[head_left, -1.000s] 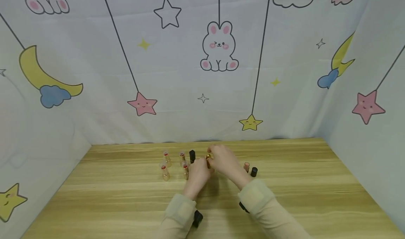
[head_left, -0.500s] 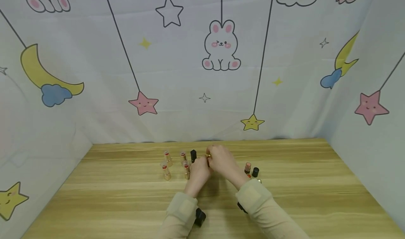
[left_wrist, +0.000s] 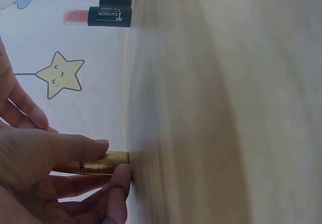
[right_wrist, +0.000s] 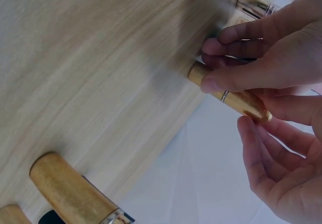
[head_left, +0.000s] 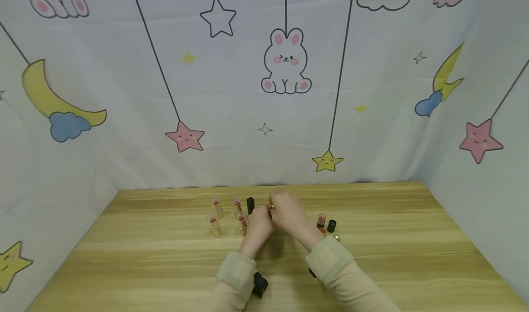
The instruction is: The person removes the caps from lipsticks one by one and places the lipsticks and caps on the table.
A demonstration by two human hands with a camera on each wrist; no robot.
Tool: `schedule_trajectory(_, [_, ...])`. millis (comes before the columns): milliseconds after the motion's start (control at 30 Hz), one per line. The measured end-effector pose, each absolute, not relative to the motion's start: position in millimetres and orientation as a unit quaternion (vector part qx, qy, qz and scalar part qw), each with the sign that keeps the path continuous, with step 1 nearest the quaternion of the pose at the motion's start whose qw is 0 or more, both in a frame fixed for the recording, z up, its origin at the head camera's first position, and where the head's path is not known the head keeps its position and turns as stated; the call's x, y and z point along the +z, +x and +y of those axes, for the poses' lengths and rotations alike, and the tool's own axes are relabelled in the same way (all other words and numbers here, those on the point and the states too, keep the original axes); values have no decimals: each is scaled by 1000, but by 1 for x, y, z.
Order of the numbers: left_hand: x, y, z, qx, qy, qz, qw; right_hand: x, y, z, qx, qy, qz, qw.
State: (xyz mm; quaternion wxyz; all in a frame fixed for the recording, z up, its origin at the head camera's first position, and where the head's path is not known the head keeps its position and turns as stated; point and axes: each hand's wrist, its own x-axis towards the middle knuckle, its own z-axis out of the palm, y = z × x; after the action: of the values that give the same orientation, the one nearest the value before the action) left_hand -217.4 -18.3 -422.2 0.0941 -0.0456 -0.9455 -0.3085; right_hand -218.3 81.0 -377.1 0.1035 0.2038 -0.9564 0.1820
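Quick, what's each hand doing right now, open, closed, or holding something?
Left hand: closed, holding the gold tube near its base.
Right hand: closed, fingers pinching the same tube's upper end.

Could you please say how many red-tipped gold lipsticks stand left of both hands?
4: rear-left lipstick, rear-right lipstick, front-left lipstick, front-right lipstick; the left hand may hide more.

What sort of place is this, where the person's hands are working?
Probably a small staged work booth, perhaps indoors: cartoon-printed cloth walls off the back and both sides of a wood-grain table, and lipsticks stand on it.
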Motion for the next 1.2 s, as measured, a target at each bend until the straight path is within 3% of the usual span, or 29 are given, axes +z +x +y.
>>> schedule_trajectory(433, [-415,-211,-26,-283,-106,-949,87,-374,-213,88,199,206,-952,112])
schedule_trajectory(833, [-407,-201,-33,-345,-120,-930,36,-369,-203,97,253,174,-947,90])
schedule_trajectory(1200, [-400,-193,-40,-357,-164,-918,44,-364,-190,111,324,140,-933,71])
